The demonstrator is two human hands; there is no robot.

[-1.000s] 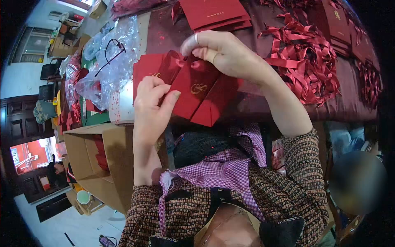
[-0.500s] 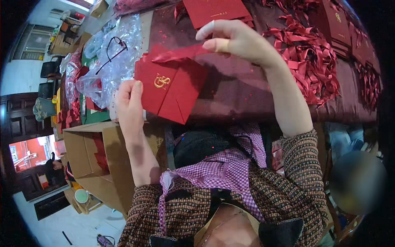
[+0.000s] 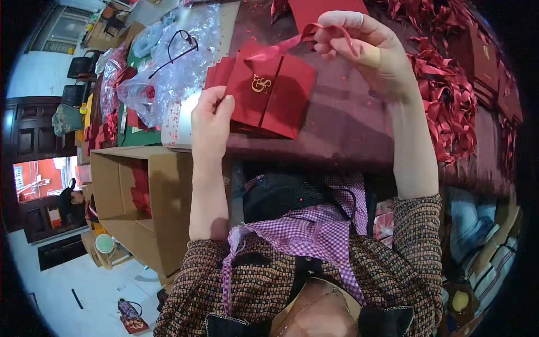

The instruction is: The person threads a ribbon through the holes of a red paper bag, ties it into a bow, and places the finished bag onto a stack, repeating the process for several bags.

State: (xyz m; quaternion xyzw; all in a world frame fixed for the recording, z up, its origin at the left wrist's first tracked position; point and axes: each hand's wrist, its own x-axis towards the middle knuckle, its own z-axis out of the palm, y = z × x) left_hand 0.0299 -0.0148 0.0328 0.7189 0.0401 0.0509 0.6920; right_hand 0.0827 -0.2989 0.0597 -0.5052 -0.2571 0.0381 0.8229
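A flat red paper card [image 3: 247, 106], stamped with a curling gold emblem [image 3: 261, 84], lies at the front of the table. A glossy satin ribbon [image 3: 275, 51] stretches from its upper part to the right hand [image 3: 370, 53], whose thumb and fingers pinch the looping end. The left hand [image 3: 210, 121] is closed, thumb pressed at the card's left edge. Beneath spreads a smooth maroon cloth [image 3: 337, 118]; to the right, tangled ribbons [image 3: 449, 118] heap up. Leftward, thin-framed glasses [image 3: 178, 51] rest on crinkled clear plastic [image 3: 205, 62], near an open corrugated box [image 3: 174, 196].
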